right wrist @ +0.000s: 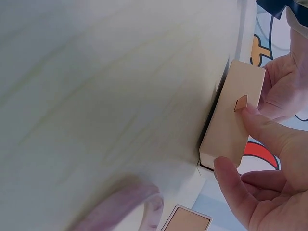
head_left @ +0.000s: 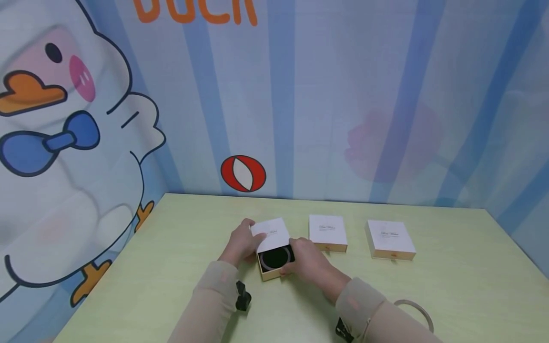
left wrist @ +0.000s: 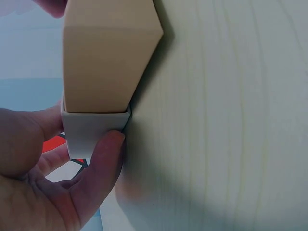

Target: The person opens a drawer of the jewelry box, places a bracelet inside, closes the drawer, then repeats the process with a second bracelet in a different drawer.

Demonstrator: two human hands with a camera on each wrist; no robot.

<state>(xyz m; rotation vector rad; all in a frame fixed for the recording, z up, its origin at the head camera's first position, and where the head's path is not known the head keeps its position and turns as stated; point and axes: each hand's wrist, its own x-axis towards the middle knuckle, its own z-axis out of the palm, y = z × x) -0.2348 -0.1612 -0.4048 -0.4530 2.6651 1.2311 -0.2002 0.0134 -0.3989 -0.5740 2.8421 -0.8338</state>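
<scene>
A drawer-style gift box with a white sleeve point(head_left: 272, 232) lies tilted slightly in front of the person, partly slid apart. Its tan drawer point(head_left: 271, 275) shows a dark inside with a round grey ring point(head_left: 262, 259) lying in it. The left hand point(head_left: 241, 243) grips the white sleeve from its left side, thumb on one face and fingers on the other, as the left wrist view shows. At the drawer's front the right hand point(head_left: 310, 261) holds the tan drawer, a fingertip at the small pull tab point(right wrist: 241, 103) and another digit at the drawer's corner.
Two more closed white gift boxes stand to the right, a nearer one point(head_left: 328, 229) and a farther one point(head_left: 391, 236). A beige ring-shaped band point(head_left: 422, 312) lies beside the right forearm on the pale table point(head_left: 193, 219). A printed backdrop point(head_left: 321, 95) rises behind the table.
</scene>
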